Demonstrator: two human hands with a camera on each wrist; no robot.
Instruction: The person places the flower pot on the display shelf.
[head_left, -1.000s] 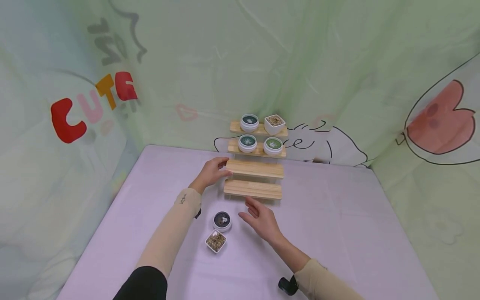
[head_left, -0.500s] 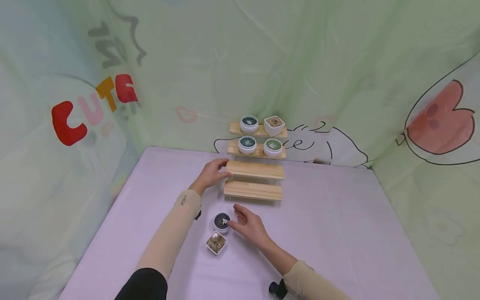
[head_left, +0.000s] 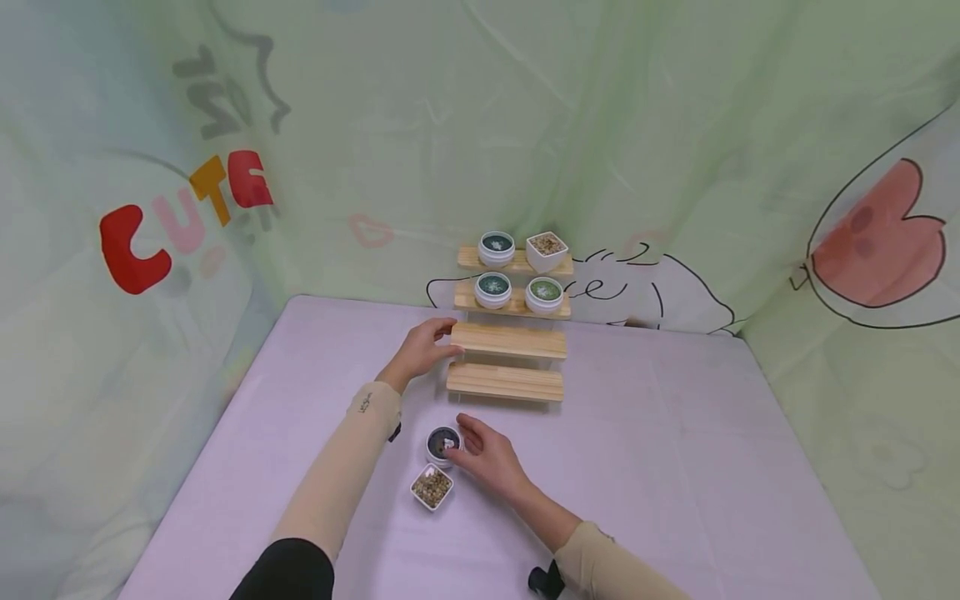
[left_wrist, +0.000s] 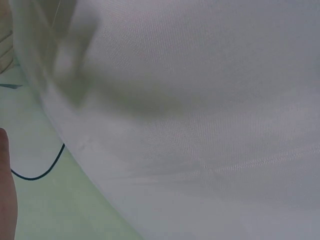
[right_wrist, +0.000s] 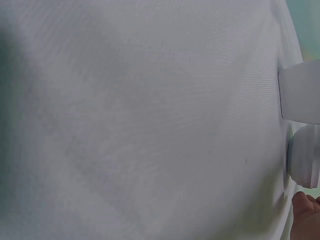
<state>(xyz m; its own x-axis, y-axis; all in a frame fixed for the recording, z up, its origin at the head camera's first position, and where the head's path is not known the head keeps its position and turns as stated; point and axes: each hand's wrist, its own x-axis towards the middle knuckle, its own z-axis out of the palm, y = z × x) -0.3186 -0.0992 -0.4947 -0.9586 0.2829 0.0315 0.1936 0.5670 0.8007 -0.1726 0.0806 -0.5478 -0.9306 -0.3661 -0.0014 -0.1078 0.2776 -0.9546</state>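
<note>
A tiered wooden display stand [head_left: 507, 381] stands towards the back of the table. My left hand [head_left: 420, 350] grips the left end of its second step from the front, fingers behind and thumb in front. Nearer me are a small round white pot [head_left: 438, 442] with a dark top and a square white pot [head_left: 432, 487] filled with gravel-like bits. My right hand [head_left: 491, 458] is at the round pot's right side, fingers loosely bent, thumb overlapping its rim. In the right wrist view, the fingers [right_wrist: 305, 212] are beside the round pot [right_wrist: 302, 156], and the square pot [right_wrist: 300, 92] stands past it.
On the stand's top step are a round dark-topped pot [head_left: 497, 247] and a square pot [head_left: 547, 250]. The step below bears a teal-topped pot [head_left: 492, 288] and a green-topped pot [head_left: 544, 293]. Printed cloth [head_left: 390, 150] hangs behind the lilac-covered table [head_left: 660, 467].
My right hand has moved left and towards me, from the stand's front to the round pot. The left hand has kept its place on the stand.
</note>
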